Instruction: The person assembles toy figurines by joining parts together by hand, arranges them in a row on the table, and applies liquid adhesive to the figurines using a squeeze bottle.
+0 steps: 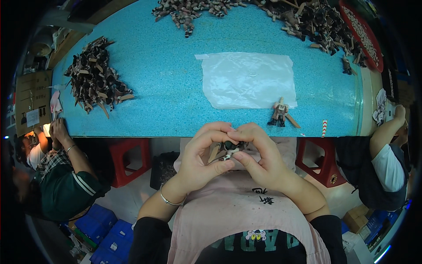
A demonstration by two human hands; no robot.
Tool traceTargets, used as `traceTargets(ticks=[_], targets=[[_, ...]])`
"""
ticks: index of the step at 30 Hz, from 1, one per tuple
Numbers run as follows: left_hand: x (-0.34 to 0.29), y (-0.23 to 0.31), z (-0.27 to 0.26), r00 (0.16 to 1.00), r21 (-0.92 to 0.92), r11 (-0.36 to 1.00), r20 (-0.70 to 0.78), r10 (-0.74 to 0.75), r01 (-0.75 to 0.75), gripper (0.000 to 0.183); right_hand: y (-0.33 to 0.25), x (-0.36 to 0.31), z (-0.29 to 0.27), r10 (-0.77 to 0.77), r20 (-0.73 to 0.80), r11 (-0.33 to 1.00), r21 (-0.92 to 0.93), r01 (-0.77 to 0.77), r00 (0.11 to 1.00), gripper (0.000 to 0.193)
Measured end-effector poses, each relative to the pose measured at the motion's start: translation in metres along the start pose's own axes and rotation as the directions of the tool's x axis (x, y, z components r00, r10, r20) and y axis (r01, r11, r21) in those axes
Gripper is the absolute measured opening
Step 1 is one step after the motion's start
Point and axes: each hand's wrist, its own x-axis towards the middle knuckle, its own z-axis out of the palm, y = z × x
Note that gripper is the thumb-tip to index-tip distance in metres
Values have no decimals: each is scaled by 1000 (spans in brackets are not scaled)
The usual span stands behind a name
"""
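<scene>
Just off the table's near edge, my left hand [206,154] and my right hand [257,156] come together around a small figurine [229,152]. Its striped pale limbs and dark parts show between my fingers, along with a tan flat piece at its left side. Both hands are closed on it, thumbs below and fingertips meeting above, so much of it is hidden. On the blue table, beyond my right hand, another figurine [279,112] in brown and white with dark boots lies beside a thin brown stick.
A clear plastic sheet [248,79] lies on the blue table [162,88]. Figurine piles stand at the left [94,77], far middle [191,11] and far right [316,24], near a red tray [351,17]. Red stools [125,160] flank me. Other people sit at both sides.
</scene>
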Motion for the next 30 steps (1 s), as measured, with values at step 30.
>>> traceTargets(ticks=[30], targets=[[-14, 16, -51, 939, 127, 992, -341, 39, 5, 31, 53, 271, -50, -202, -278, 414, -893, -175, 939, 26]])
